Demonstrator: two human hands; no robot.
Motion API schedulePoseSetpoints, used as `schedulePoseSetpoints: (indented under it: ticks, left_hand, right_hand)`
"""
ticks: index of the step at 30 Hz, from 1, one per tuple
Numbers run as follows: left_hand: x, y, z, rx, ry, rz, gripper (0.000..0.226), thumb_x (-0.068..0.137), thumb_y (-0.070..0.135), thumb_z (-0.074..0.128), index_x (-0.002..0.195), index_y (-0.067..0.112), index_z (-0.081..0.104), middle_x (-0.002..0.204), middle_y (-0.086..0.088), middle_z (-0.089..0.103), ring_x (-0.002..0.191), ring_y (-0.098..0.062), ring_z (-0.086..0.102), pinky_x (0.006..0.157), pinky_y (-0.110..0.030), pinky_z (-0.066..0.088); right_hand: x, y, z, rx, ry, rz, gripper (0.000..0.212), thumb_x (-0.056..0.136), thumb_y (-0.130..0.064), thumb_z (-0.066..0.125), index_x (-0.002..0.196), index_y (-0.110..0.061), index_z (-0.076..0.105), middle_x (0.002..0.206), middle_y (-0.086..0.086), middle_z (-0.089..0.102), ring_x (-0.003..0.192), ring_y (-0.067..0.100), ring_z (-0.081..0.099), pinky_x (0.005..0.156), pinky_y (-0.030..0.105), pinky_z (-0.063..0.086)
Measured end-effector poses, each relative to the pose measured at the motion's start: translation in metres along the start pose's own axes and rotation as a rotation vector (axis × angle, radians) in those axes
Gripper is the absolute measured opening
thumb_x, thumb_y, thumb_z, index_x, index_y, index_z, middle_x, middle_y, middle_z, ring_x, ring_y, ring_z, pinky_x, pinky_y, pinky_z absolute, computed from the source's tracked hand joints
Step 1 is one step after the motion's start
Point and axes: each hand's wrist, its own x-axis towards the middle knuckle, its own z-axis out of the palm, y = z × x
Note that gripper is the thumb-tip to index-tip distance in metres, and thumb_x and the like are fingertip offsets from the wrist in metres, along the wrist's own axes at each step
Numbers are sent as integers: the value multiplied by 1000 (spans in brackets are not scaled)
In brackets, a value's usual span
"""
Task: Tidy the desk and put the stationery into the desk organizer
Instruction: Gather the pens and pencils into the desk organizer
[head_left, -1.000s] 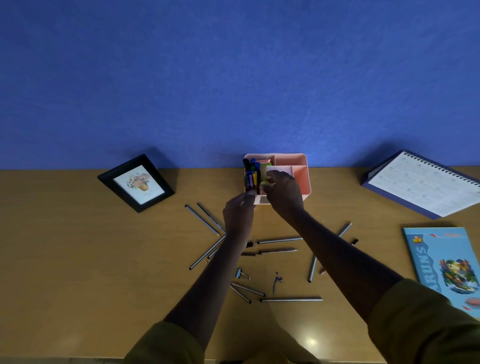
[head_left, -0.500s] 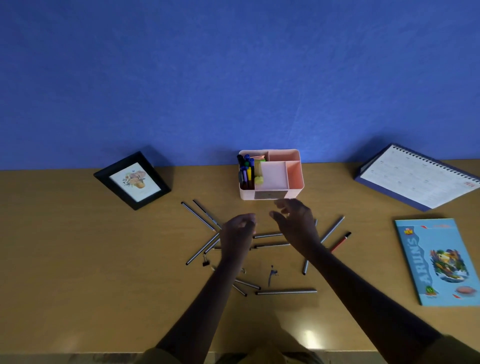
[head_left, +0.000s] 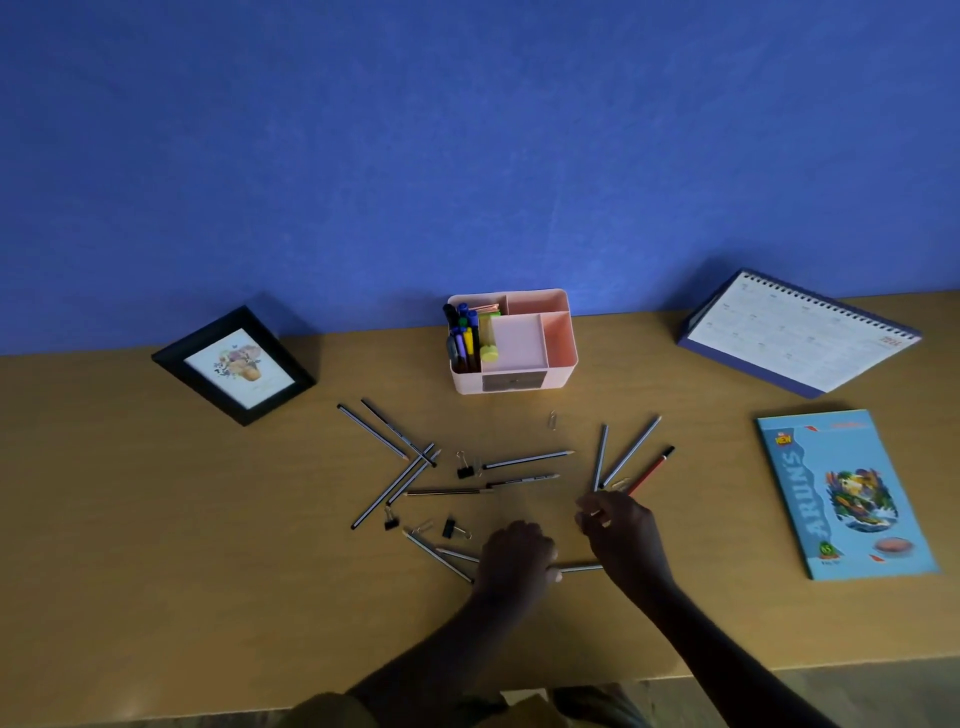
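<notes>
A pink desk organizer (head_left: 563, 332) stands at the back of the desk, with markers (head_left: 462, 338) upright in its left compartment. Several grey pencils (head_left: 527, 460) and one red pencil (head_left: 652, 470) lie scattered in front of it, along with black binder clips (head_left: 465, 470) and a paper clip (head_left: 552, 420). My left hand (head_left: 514, 561) is curled down over the left end of a pencil (head_left: 579, 568) lying near the front. My right hand (head_left: 618, 530) hovers just right of it, fingers bent beside the lower pencil tips, with nothing seen in them.
A black photo frame (head_left: 234, 366) leans at the back left. A spiral desk calendar (head_left: 795, 332) stands at the back right, and a blue notebook (head_left: 844, 493) lies flat in front of it. The desk's front edge (head_left: 805, 667) runs close below my arms.
Both hands have drawn back from the organizer toward me. The left hand has come down on the front pencil, and the right hand has dropped to the pencil tips.
</notes>
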Motion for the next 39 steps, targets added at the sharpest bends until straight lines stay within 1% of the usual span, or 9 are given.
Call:
schedulePoseSetpoints:
  ticks: [5, 11, 16, 19, 21, 24, 26, 32, 39]
  left_hand:
    - [-2, 1, 17, 164, -51, 72, 25, 103, 22, 65, 122, 7, 68, 128, -13, 66, 122, -29, 59, 104, -47, 49]
    - [3, 2, 19, 192, -33, 103, 23, 103, 16, 61, 122, 4, 68, 128, -15, 66, 121, -31, 61, 99, -48, 52]
    - [6, 0, 14, 45, 53, 48, 26, 104, 26, 57, 122, 9, 66, 126, -9, 63, 117, -25, 60, 96, -41, 54]
    - [9, -1, 7, -134, 213, -3, 17, 99, 32, 65, 111, 20, 70, 112, 2, 67, 99, -15, 67, 79, -31, 57]
    - [12, 0, 0, -198, 305, -21, 13, 95, 34, 68, 103, 24, 72, 104, 7, 69, 88, -10, 69, 70, -27, 58]
    - [21, 0, -14, -281, 448, -49, 12, 90, 39, 66, 96, 29, 70, 98, 11, 68, 79, -8, 68, 63, -26, 57]
    - [28, 1, -27, -322, 530, -62, 15, 92, 40, 65, 100, 29, 71, 100, 11, 69, 80, -8, 68, 63, -26, 57]
    - [45, -19, -68, -488, 673, -53, 17, 104, 32, 64, 114, 23, 74, 109, 7, 72, 89, -2, 68, 69, -18, 56]
    - [45, -76, -84, -737, 758, -350, 15, 101, 32, 69, 106, 21, 79, 87, 12, 77, 74, -2, 72, 64, -32, 62]
  right_hand:
    - [-14, 11, -3, -58, -20, -16, 18, 93, -7, 79, 104, -21, 76, 103, -10, 75, 87, -2, 69, 69, 20, 61]
    - [-20, 17, -6, -68, -32, 17, 20, 94, -9, 78, 111, -19, 76, 109, -7, 76, 87, -1, 71, 68, 20, 62]
    - [-16, 20, -15, -67, -73, 56, 21, 94, -16, 80, 114, -18, 75, 112, -6, 75, 89, 3, 71, 70, 25, 63]
    - [-6, 12, -27, 29, -16, 94, 15, 94, -13, 81, 99, -25, 75, 97, -11, 76, 80, -1, 70, 66, 19, 59]
    - [3, 2, -36, 188, 32, 178, 15, 96, -14, 78, 92, -28, 75, 84, -11, 77, 72, 5, 72, 66, 30, 63]
    - [21, -24, -50, 535, 77, 358, 8, 98, -13, 76, 97, -20, 80, 83, 2, 80, 75, 22, 78, 76, 55, 66]
    - [36, -44, -61, 666, 121, 373, 9, 97, -10, 75, 97, -16, 82, 83, 10, 80, 78, 32, 78, 79, 60, 66]
    - [84, -89, -102, 624, 247, 149, 8, 99, -16, 75, 105, -17, 80, 88, 4, 79, 80, 21, 78, 78, 43, 67]
    - [157, -113, -140, 412, 509, -82, 11, 100, -24, 74, 107, -17, 80, 85, -4, 78, 77, 11, 75, 73, 23, 59]
